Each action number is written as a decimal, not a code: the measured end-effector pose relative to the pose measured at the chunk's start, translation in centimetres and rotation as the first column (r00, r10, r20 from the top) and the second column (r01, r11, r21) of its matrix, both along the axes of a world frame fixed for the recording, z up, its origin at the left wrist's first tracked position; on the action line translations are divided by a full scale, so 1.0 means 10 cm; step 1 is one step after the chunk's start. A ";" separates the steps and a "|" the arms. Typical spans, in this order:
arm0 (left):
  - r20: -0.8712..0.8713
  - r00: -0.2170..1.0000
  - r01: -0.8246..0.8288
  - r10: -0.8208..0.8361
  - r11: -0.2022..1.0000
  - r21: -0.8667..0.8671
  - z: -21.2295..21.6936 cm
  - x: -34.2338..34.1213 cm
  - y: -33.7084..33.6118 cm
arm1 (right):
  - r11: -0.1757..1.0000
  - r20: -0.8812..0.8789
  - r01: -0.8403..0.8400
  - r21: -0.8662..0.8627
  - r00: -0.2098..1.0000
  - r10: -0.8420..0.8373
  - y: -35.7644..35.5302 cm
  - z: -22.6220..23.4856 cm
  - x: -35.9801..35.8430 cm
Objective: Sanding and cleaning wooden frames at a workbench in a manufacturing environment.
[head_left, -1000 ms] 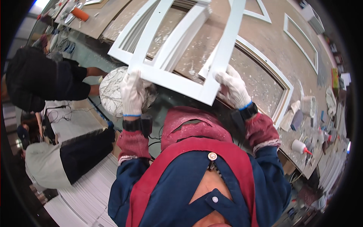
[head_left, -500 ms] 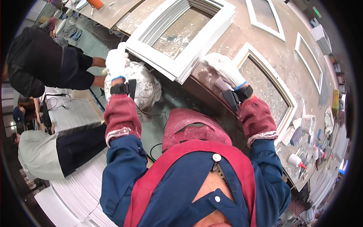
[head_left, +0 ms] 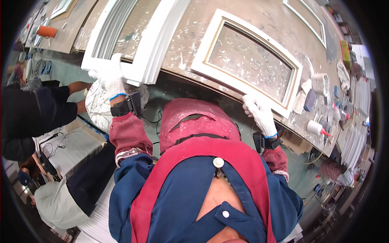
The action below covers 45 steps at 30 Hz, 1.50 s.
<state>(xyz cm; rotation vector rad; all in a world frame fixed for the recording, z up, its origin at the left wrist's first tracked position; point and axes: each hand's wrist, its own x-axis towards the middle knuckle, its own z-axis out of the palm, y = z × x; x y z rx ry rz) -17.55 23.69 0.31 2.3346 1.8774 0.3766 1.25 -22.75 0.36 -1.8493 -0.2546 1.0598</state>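
My left hand (head_left: 107,77), in a white knit glove, lies against the near end of a stack of white rectangular frames (head_left: 144,65). Its thumb points up and its fingers are spread. My right hand (head_left: 260,116), gloved alike, hovers by the table's near edge, beside a single white frame (head_left: 239,87) with a tan inner lip. The right fingers are loosely bent and apart, with nothing visible in them. Whether they touch that frame's near side, I cannot tell. The stack juts over the table's edge. Below my left hand is a round, white-wrapped bundle (head_left: 99,107).
The paint-spotted table (head_left: 186,48) bears another white frame (head_left: 310,16) at the far right. A white bottle with a red tip (head_left: 318,128), a blue block (head_left: 310,100) and a white basket (head_left: 320,84) sit at the right. Two people (head_left: 60,202) work at my left.
The view has turned, so the frame stack now sits further left. My right hand has come off the tabletop near the stack, back to the table's edge. The left stays at the stack.
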 end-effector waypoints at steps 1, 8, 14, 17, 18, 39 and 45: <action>-0.034 0.999 -0.030 0.039 0.974 0.223 -0.42 -0.15 0.28 | 0.996 0.031 0.093 0.001 0.995 -0.093 -0.15 0.00 -0.02; 0.193 0.981 0.002 -0.032 0.988 0.155 -0.26 -0.29 0.36 | 0.853 0.476 0.464 0.240 0.709 -0.520 -1.26 -0.29 0.05; 0.578 0.750 0.155 -0.323 0.934 0.321 0.52 0.06 -0.69 | 0.773 0.731 0.630 0.072 0.494 -0.470 -1.54 -0.34 0.14; 0.689 0.461 0.661 -0.560 0.734 0.155 0.67 0.40 -1.49 | 0.789 0.700 0.609 0.079 0.529 -0.479 -1.68 -0.57 0.08; 0.604 0.408 0.820 -0.685 0.566 0.088 0.69 0.53 -1.69 | 0.798 0.700 0.596 0.092 0.531 -0.477 -1.63 -0.56 0.06; 0.722 0.690 0.625 0.050 0.464 -0.628 -0.21 0.39 -1.84 | 0.920 0.947 0.381 -0.095 0.319 -0.034 -1.64 -0.13 -0.45; 0.680 0.726 0.589 0.106 0.415 -0.694 -0.26 0.33 -1.86 | 0.947 0.918 0.036 -0.318 0.261 0.299 -1.19 -0.08 -0.30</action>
